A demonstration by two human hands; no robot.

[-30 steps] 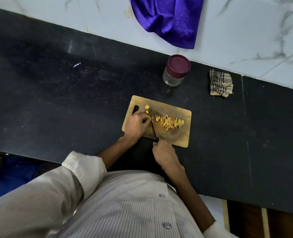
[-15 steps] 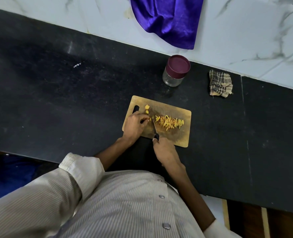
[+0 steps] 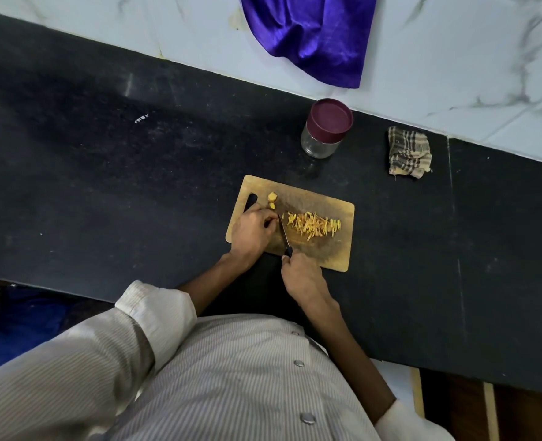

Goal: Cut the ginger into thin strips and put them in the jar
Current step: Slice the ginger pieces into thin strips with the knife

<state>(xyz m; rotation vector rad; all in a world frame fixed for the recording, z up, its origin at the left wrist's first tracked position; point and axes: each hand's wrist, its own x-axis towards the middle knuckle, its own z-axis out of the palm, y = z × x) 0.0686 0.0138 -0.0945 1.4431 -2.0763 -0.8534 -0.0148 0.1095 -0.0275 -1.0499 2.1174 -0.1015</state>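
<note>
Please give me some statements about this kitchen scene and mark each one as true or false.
1. The right hand holds the knife. True.
2. The jar is open. False: its dark red lid is on.
3. The cut strips lie on the cutting board, to the right of the blade. True.
4. The left hand rests on the jar. False: it is on the board, its fingertips beside the blade.
5. The checked cloth lies on the board. False: it lies on the black counter, right of the jar.
</note>
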